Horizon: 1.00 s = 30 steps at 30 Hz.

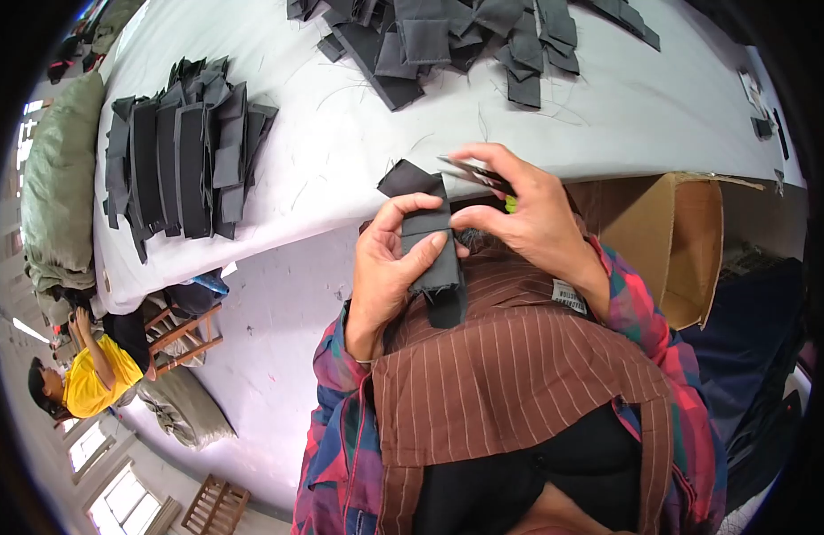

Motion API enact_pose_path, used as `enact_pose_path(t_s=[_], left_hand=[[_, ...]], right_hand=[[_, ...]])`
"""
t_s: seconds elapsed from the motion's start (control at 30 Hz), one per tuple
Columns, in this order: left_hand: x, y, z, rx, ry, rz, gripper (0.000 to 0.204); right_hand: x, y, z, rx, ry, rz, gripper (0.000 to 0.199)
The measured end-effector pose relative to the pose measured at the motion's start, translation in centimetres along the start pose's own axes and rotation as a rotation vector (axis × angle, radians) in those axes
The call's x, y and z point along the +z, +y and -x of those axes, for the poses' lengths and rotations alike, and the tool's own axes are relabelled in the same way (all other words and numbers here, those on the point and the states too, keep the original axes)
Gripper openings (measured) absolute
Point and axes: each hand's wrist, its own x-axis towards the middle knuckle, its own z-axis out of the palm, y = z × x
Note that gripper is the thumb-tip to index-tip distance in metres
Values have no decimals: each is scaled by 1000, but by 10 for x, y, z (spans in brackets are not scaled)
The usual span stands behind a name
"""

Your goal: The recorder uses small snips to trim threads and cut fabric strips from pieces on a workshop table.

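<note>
My left hand (pixel 392 254) pinches a dark grey sewn fabric piece (pixel 427 223) between thumb and fingers, just past the table's near edge. The piece has a seam across it and a frayed lower end. In my right hand (pixel 532 209) is a pair of small dark thread snips (pixel 473 171), blades toward the left, above the fabric's upper right side. My right thumb comes close to the fabric; whether it touches, I cannot tell. A bit of yellow-green (pixel 511 204) shows by the snips' handle.
Stacked dark fabric pieces (pixel 185 152) lie on the white table (pixel 314 169) at left, with a loose heap (pixel 421 36) farther back. Thread ends are scattered about. An open cardboard box (pixel 693 250) stands at right. A person in yellow (pixel 100 379) sits at far left, near stuffed sacks (pixel 64 178).
</note>
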Motion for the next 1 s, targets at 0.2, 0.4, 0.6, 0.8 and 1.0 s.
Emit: enact_pose_path(t_s=[0.2,0.4,0.6,0.8,1.0], left_hand=[[29,18,6,212,-46,-261,69],[25,29,-2,168,-12,-297,70],[19,18,-9,83,10,-58,29],[12,1,-9,283,60,-16,24],[13,3,0,258,13,145,24]], right_hand=[[1,-9,-29,-93,-1,-203,5],[-5,-13,-39,-45,76,-402,14],[-5,-12,-21,-112,116,-245,11],[-2,7,10,-618,91,430,29],[-1,6,15,-531,86,366,32]])
